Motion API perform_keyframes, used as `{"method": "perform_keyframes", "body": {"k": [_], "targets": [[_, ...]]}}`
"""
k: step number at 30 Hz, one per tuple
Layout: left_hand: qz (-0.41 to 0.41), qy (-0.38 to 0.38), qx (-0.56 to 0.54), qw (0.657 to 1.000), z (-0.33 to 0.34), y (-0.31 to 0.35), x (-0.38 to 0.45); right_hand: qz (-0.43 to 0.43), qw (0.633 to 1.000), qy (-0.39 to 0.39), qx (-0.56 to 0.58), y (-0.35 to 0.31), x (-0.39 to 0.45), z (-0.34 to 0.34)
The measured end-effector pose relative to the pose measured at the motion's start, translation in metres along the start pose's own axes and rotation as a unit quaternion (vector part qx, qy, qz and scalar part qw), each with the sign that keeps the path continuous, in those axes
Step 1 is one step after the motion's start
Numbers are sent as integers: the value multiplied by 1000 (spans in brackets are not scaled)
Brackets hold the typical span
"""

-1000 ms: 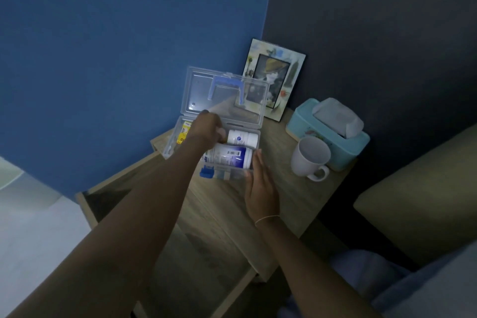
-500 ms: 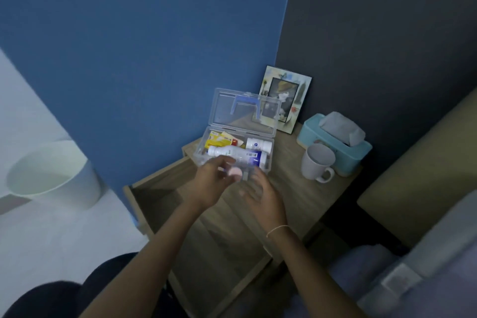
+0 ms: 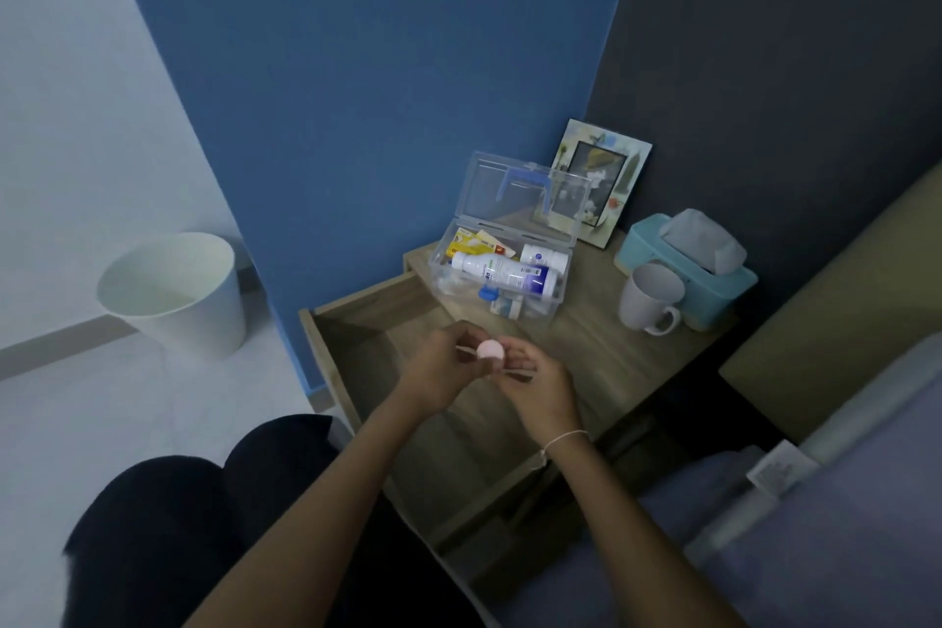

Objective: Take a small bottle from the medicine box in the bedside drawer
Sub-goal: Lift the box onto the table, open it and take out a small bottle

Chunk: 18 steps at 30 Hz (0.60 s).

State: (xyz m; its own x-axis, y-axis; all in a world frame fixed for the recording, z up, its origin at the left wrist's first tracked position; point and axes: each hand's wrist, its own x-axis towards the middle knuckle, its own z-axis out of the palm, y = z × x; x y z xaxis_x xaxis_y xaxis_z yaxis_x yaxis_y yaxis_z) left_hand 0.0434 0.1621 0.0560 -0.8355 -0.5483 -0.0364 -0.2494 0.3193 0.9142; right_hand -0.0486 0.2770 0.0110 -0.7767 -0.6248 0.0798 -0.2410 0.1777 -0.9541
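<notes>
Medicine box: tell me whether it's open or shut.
Open. The clear lid stands upright behind the medicine box, leaving the bottles inside uncovered.

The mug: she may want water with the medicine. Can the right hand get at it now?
Probably not at once: the right hand and left hand both hold the small bottle. The path to the mug looks clear.

The nightstand [image 3: 601,347] stands in the corner, its drawer [image 3: 357,321] pulled out to the left. On top, the open box [image 3: 504,270] sits at the left rear, a frame [image 3: 601,179] just behind it. A tissue box [image 3: 688,265] lies to the right, a mug [image 3: 650,298] before it. A bin [image 3: 176,293] stands far left on the floor.
</notes>
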Motion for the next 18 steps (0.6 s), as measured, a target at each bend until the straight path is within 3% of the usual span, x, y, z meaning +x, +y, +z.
{"method": "perform_keyframes", "body": {"k": [4, 11, 18], "targets": [[19, 13, 57, 998, -2, 6, 2, 3, 1000, -12, 11, -7, -2, -1], [103, 0, 208, 973, 2, 12, 8, -5, 997, 54, 53, -13, -8, 1], [100, -17, 282, 954, 12, 7, 9, 22, 996, 58, 60, -5, -9, 5]]}}
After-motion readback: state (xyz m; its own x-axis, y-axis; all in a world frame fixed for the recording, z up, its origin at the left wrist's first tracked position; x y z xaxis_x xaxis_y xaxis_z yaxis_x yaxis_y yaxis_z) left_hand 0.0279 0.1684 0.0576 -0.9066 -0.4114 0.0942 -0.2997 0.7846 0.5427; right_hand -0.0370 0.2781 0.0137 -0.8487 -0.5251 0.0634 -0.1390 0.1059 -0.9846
